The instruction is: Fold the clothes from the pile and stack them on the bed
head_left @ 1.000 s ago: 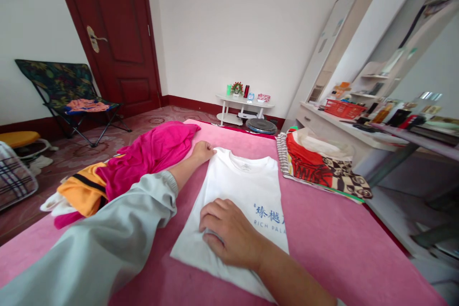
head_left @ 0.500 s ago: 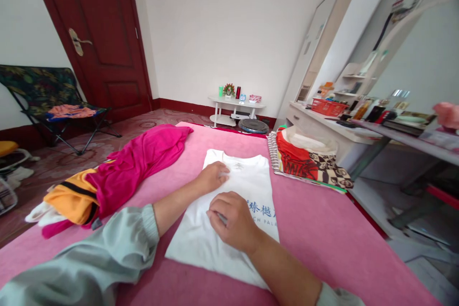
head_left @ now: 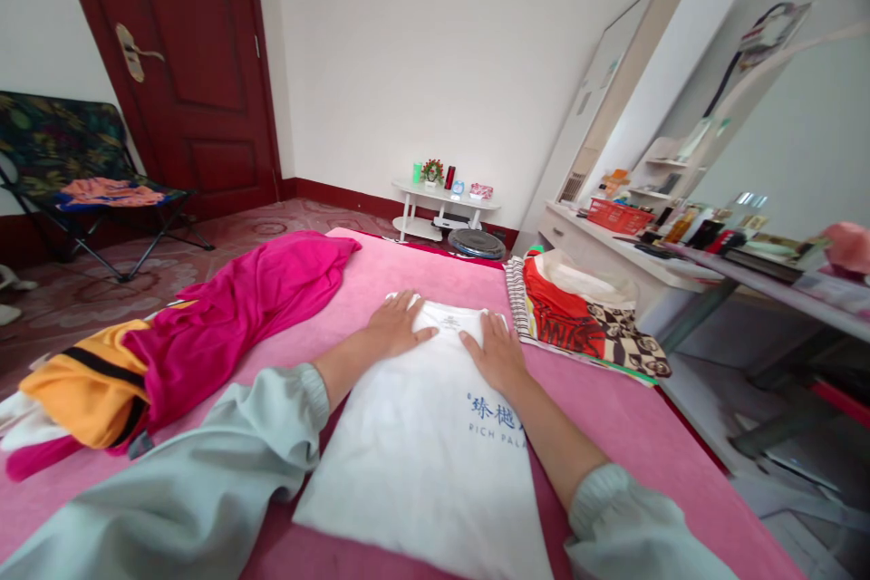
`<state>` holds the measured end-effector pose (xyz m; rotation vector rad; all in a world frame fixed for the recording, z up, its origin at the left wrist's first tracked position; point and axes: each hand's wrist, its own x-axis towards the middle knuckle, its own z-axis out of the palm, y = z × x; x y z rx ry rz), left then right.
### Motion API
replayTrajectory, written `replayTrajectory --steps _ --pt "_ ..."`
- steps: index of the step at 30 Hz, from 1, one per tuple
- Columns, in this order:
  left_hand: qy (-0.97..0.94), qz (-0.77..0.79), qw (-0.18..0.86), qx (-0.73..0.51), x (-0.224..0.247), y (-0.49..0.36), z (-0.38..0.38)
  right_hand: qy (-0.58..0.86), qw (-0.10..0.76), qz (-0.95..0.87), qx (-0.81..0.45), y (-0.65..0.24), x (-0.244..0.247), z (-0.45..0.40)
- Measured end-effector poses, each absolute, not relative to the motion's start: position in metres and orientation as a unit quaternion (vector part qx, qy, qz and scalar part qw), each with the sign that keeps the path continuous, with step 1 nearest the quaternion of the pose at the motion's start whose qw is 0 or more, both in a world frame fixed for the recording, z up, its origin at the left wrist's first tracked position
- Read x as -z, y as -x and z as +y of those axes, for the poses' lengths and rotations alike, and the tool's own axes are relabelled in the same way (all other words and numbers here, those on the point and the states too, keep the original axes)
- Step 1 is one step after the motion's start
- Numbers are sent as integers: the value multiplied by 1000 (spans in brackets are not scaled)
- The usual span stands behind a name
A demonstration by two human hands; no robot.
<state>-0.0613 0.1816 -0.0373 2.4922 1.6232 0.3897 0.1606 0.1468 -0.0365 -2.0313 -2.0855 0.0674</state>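
Observation:
A white T-shirt (head_left: 421, 462) with blue lettering lies flat on the pink bedspread (head_left: 632, 462), its sides folded in and its collar at the far end. On the shirt's far left corner, beside the collar, rests my left hand (head_left: 398, 326), palm down with fingers spread. My right hand (head_left: 497, 353) lies flat across the far right corner, fingers apart, just above the lettering. Both hands press on the cloth, and neither is gripping it.
Left of the shirt lies a heap of clothes with a magenta garment (head_left: 251, 308) and a yellow one (head_left: 88, 381). Folded clothes (head_left: 584, 317) are stacked at the bed's right edge. Beyond stand a dressing table (head_left: 584, 240), a small white table (head_left: 441, 192) and a folding chair (head_left: 74, 145).
My right hand has moved from the shirt's middle up to its far right corner and opened flat. My left hand has spread its fingers at the far left corner.

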Motion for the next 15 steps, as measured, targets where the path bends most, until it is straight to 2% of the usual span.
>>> replayTrajectory --steps 7,15 --pt "-817 558 72 -127 41 59 200 698 94 -709 -30 -161 38 156" --pt "-825 548 89 -108 39 73 174 692 60 -717 -49 -164 33 134"
